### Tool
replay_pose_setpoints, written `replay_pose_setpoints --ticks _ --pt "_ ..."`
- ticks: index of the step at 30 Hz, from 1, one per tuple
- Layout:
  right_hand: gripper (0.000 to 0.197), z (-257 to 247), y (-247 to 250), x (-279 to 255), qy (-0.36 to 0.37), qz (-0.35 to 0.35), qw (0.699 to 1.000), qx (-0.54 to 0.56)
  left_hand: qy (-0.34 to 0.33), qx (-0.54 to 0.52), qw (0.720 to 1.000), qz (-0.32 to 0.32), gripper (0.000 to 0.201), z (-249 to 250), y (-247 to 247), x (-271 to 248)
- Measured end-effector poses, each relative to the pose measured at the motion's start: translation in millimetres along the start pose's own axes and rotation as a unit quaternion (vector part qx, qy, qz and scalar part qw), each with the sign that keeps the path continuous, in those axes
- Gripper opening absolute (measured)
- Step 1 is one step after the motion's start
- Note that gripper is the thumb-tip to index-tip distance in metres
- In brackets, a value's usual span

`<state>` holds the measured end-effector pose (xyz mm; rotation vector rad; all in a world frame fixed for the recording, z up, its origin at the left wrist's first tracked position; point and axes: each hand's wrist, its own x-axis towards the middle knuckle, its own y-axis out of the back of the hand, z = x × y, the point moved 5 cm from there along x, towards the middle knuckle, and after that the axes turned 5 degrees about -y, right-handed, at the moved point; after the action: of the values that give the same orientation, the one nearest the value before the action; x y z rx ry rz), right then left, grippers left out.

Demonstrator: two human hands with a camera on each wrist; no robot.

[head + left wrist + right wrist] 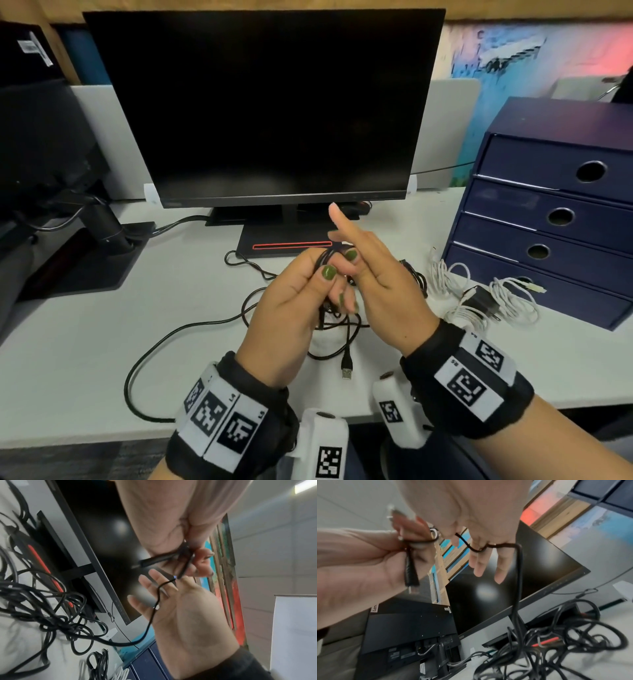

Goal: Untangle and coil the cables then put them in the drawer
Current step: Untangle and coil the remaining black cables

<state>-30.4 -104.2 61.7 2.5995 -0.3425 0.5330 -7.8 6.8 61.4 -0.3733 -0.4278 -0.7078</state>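
Above the desk, my left hand [334,287] grips a small bundle of black cable [325,257] loops between thumb and curled fingers. A plug [149,561] of that cable sticks out below the fist. My right hand [346,236] is beside it with fingers straight, index pointing up. The cable [477,549] hooks round one right finger, then drops to the black tangle [342,325] on the desk. A loose USB plug [346,368] lies near the front edge. The blue drawer unit [548,222] stands at the right with all its drawers closed.
White cables and a black charger [479,301] lie in front of the drawer unit, and a coiled black cable [416,277] lies behind my right hand. A monitor [267,102] on its stand fills the back. A long black cable [144,359] trails left over the desk edge.
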Motion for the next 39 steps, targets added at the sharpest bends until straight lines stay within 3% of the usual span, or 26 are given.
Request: replay_pose_setpoints --ticks 2,3,7,11,13,15,17,19,23,26,29,31,34,37,39 --pt "0.040 9.5 -10.8 -2.2 -0.087 -0.045 0.993 0.071 0.001 -0.048 0.999 -0.002 0.019 0.4 -0.2 -0.7" --pt "0.038 11.9 -13.9 -4.2 -0.110 -0.058 0.991 0.056 0.003 -0.071 0.997 -0.001 0.017 1.2 -0.2 -0.8" --pt "0.015 4.9 -24.0 -16.9 -0.095 -0.127 0.974 -0.160 -0.018 -0.104 0.994 0.035 0.016 6.3 3.6 -0.5" --pt "0.009 -2.2 -27.3 -20.1 -0.063 -0.173 0.958 -0.221 -0.041 -0.029 0.997 0.063 0.025 3.4 8.6 1.3" --pt "0.020 -1.7 -25.1 -19.7 -0.064 -0.191 0.951 -0.235 -0.041 -0.030 0.996 0.075 0.027 0.8 10.8 1.1" --pt "0.025 0.9 -20.0 -20.3 -0.095 -0.171 0.960 -0.200 -0.055 0.000 0.994 0.098 0.027 0.4 15.8 1.1" --pt "0.016 3.3 -18.4 -23.3 -0.120 -0.150 0.972 -0.135 -0.088 0.107 0.985 0.103 0.028 3.1 20.1 0.4" --pt "0.017 4.7 -19.4 -26.7 -0.128 -0.150 0.976 -0.095 -0.111 0.246 0.960 0.066 0.027 5.7 18.7 -1.1" --pt "0.014 7.0 -3.0 -19.6 -0.110 -0.087 0.987 -0.084 -0.115 0.469 0.875 -0.033 0.017 3.2 10.2 -1.5" --pt "0.011 0.2 9.4 -13.3 -0.040 -0.036 0.989 -0.134 -0.124 0.541 0.830 -0.058 0.009 4.0 8.7 1.6" --pt "0.013 -9.2 19.5 -10.1 0.014 0.003 0.991 -0.131 -0.106 0.580 0.803 -0.087 0.012 -1.5 8.7 1.5" --pt "0.020 -11.6 25.9 -8.7 0.017 0.009 0.997 -0.074 -0.072 0.551 0.824 -0.109 0.022 -7.7 9.0 0.2" --pt "0.016 -13.7 29.2 -4.5 0.033 0.017 0.999 -0.031 -0.013 0.415 0.902 -0.116 0.036 -8.6 8.4 -0.8" --pt "0.011 -9.8 31.6 1.3 0.024 0.056 0.997 0.047 0.013 0.246 0.965 -0.093 0.023 -1.8 7.0 -0.4" --pt "0.014 -7.6 30.7 1.5 0.013 0.077 0.993 0.087 0.019 0.154 0.985 -0.078 0.014 3.3 3.0 -0.9"
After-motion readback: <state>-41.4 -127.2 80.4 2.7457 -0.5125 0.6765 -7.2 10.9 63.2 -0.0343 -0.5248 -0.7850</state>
